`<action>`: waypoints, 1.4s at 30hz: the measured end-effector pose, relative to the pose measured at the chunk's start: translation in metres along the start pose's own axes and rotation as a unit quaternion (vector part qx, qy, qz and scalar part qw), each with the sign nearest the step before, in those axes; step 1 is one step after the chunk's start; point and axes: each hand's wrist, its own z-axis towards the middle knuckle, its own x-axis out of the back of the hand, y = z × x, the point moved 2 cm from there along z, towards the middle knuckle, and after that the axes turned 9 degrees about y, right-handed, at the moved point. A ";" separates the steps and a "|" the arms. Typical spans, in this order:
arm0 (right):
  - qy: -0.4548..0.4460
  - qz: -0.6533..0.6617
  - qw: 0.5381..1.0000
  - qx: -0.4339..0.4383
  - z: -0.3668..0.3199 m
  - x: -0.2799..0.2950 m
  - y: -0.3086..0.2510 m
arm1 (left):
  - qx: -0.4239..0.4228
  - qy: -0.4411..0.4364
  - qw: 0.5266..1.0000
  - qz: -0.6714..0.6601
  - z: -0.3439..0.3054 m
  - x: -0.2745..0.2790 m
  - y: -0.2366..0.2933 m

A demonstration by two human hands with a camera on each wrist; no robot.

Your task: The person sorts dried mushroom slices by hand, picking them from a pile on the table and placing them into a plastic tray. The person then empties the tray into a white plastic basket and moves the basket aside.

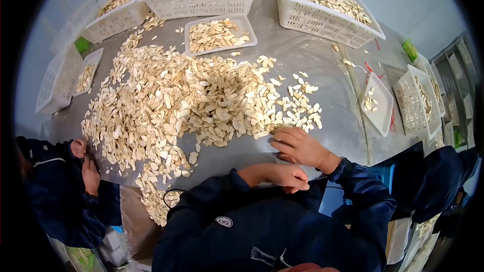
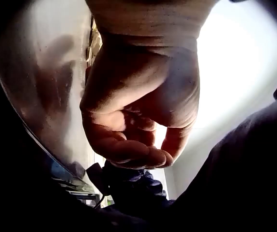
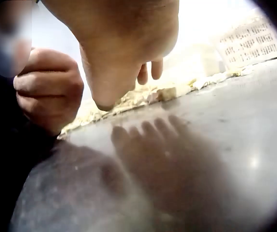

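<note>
The heap of pale dried slices [image 1: 186,98] is apparently being sorted, the right hand [image 1: 301,147] held fingers-parted at its near right edge, the left hand [image 1: 283,175] loosely curled, seemingly empty, on its near side; light pinching is probably called for.

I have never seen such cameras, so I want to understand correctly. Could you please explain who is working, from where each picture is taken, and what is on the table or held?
There is no machine: a person works bare-handed. The wide picture comes from a camera on the head; the other two come from cameras on the wrists. On the grey table lies a big heap of pale, flat pieces; at its far side stand a white tray and white baskets. The left hand is loosely curled and holds nothing. The right hand is low beside the heap; nothing shows gripped in it.
</note>
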 end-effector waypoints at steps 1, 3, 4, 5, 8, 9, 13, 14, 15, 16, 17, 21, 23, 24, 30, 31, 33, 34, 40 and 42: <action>-0.012 -0.008 1.000 0.028 0.001 -0.001 0.000 | -0.007 -0.010 1.000 0.004 0.001 0.000 -0.001; -0.028 -0.017 0.997 0.071 -0.002 -0.006 0.007 | -0.016 0.003 1.000 -0.009 0.002 0.003 -0.002; -0.037 -0.019 0.997 0.060 -0.005 -0.008 0.016 | -0.016 0.026 0.999 -0.026 0.002 0.005 -0.002; -0.044 -0.021 0.998 0.050 -0.008 -0.008 0.028 | -0.015 0.050 0.998 -0.043 0.001 0.007 -0.003; -0.042 -0.095 0.994 -0.022 0.000 0.005 0.066 | -0.038 0.108 0.988 -0.103 0.003 0.019 -0.009; -0.021 -0.147 0.986 -0.072 0.003 0.007 0.078 | -0.045 0.135 0.981 -0.134 0.004 0.020 -0.008; 0.040 -0.066 0.980 -0.181 0.016 0.010 0.087 | -0.045 0.161 0.972 -0.167 0.002 0.028 -0.004; 0.040 0.000 0.981 -0.188 0.020 0.004 0.083 | -0.054 0.151 0.972 -0.174 0.003 0.029 -0.006; 0.012 0.031 0.980 -0.194 0.025 -0.002 0.074 | -0.061 0.139 0.972 -0.181 0.003 0.029 -0.007; -0.015 0.062 0.977 -0.201 0.030 -0.007 0.063 | -0.044 0.136 0.971 -0.190 0.003 0.028 -0.008; -0.018 0.066 0.981 -0.184 0.039 -0.009 0.049 | -0.026 0.133 0.971 -0.198 0.003 0.027 -0.007; 0.010 0.069 0.984 -0.164 0.054 -0.012 0.026 | 0.011 0.097 0.975 -0.201 0.000 0.025 -0.002; 0.042 0.077 0.978 -0.189 0.047 -0.024 0.037 | 0.009 0.097 0.974 -0.204 0.000 0.027 -0.005; 0.057 0.085 0.973 -0.206 0.037 -0.032 0.051 | 0.007 0.095 0.974 -0.206 0.001 0.027 -0.006; 0.068 0.129 0.908 -0.394 0.011 -0.002 0.068 | -0.043 0.178 0.959 -0.214 0.001 0.032 -0.004; 0.054 0.120 0.907 -0.401 0.010 0.001 0.067 | -0.038 0.196 0.962 -0.186 0.003 0.031 -0.004; 0.055 0.096 0.922 -0.370 0.009 -0.004 0.068 | -0.049 0.193 0.965 -0.171 0.002 0.028 -0.001; 0.069 0.084 0.937 -0.333 0.010 -0.010 0.067 | -0.054 0.191 0.967 -0.163 0.001 0.026 0.001; 0.069 0.038 0.965 -0.251 0.038 -0.026 0.054 | -0.059 0.221 0.945 -0.234 0.004 0.035 -0.004; 0.066 0.076 0.962 -0.255 0.037 -0.030 0.058 | -0.075 0.296 0.930 -0.206 0.004 0.039 -0.006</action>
